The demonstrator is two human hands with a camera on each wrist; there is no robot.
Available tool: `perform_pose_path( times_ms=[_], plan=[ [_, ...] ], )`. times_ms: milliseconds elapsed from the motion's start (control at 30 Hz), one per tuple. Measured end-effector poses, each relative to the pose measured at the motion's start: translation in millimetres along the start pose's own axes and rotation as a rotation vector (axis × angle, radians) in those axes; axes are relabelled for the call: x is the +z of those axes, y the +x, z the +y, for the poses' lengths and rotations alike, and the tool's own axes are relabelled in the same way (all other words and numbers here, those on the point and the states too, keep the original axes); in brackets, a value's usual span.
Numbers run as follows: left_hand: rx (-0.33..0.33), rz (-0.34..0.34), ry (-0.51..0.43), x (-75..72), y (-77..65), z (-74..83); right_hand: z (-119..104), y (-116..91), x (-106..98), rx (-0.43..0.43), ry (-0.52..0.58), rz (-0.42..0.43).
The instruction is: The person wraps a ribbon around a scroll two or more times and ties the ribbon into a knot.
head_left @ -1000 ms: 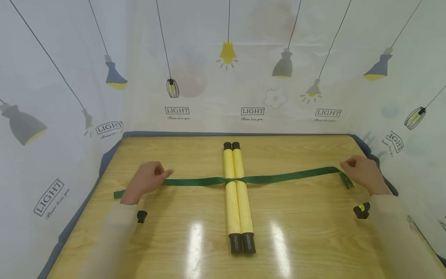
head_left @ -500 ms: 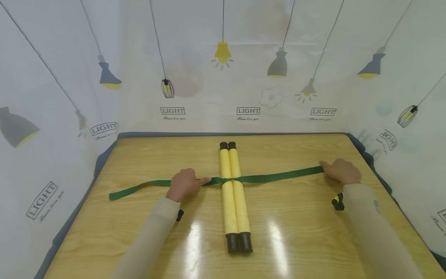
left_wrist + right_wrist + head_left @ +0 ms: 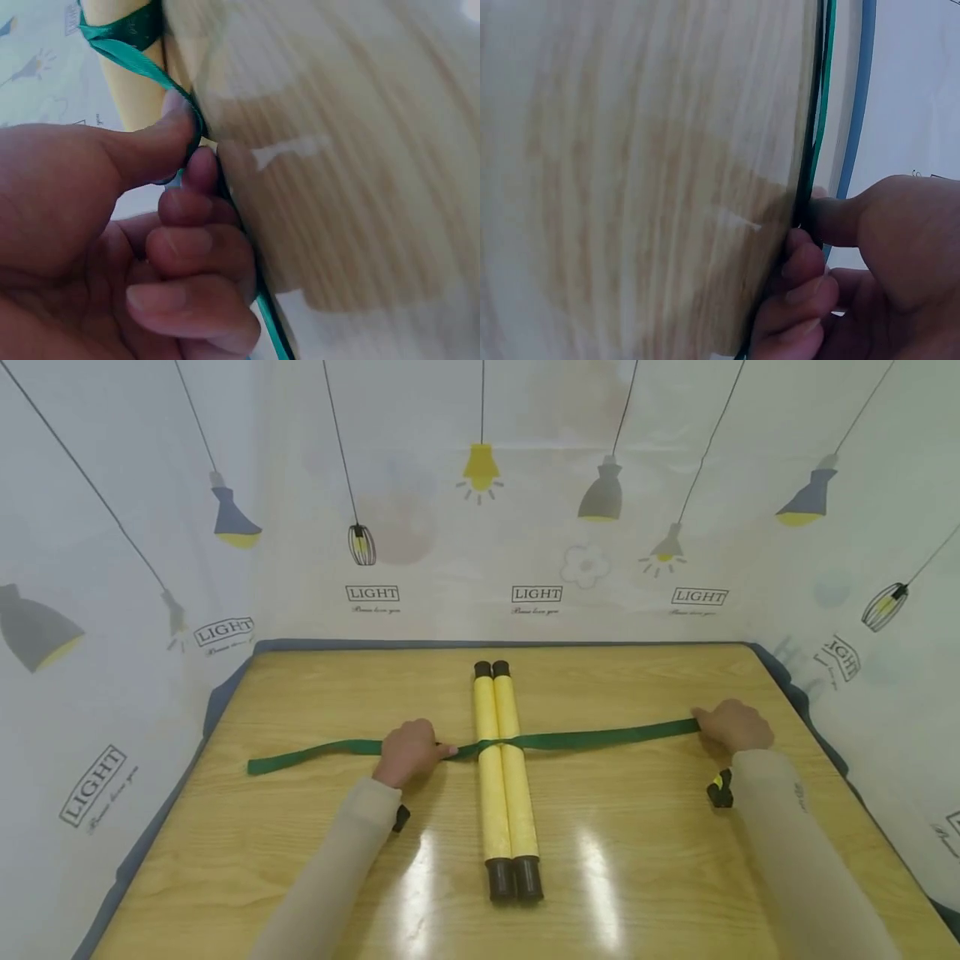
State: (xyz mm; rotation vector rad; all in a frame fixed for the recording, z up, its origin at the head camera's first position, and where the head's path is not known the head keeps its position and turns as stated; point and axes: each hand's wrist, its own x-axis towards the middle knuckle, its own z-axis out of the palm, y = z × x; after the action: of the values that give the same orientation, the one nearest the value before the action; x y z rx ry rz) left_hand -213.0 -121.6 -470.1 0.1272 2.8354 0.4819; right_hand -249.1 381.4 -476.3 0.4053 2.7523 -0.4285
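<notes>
Two yellow rods [image 3: 495,810] with dark end caps lie side by side, pointing away from me on the table. A green ribbon [image 3: 600,740] crosses over them near the middle, drawn together where it wraps them. My left hand [image 3: 411,753] pinches the ribbon between thumb and curled fingers, close to the rods' left side; the left wrist view shows the ribbon [image 3: 142,64] passing under the thumb. The ribbon's loose left end trails onto the table. Well to the right, my right hand [image 3: 735,727] pinches the other end of the ribbon, held fairly straight.
The wooden table [image 3: 360,693] has a blue-grey edge. White sheeting [image 3: 450,543] printed with hanging lamps rises behind it and at both sides. A black wrist device [image 3: 720,789] shows by the right sleeve.
My left hand has slid right along the ribbon, close to the rods, and now pinches it. My right hand has come somewhat inward, keeping its hold on the ribbon.
</notes>
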Motion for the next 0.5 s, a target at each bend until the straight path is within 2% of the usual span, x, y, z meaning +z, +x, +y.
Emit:
perform_pose_path(
  times_ms=[100, 267, 400, 500],
  plan=[
    [0.052, -0.029, -0.069, -2.4, -2.3, -2.9, -3.0, -2.3, 0.8, -0.025, 0.021, 0.006],
    [0.136, -0.114, -0.216, -9.7, -4.5, -10.7, -4.5, -10.0, 1.7, -0.120, 0.056, 0.054],
    [0.258, -0.159, -0.272, -21.4, -2.0, -13.1, -5.7, -14.8, 1.2, -0.188, 0.104, 0.141],
    [0.352, -0.189, -0.291, -30.9, -0.7, -14.4, -10.2, -14.3, 2.0, -0.288, 0.133, 0.206]
  ],
)
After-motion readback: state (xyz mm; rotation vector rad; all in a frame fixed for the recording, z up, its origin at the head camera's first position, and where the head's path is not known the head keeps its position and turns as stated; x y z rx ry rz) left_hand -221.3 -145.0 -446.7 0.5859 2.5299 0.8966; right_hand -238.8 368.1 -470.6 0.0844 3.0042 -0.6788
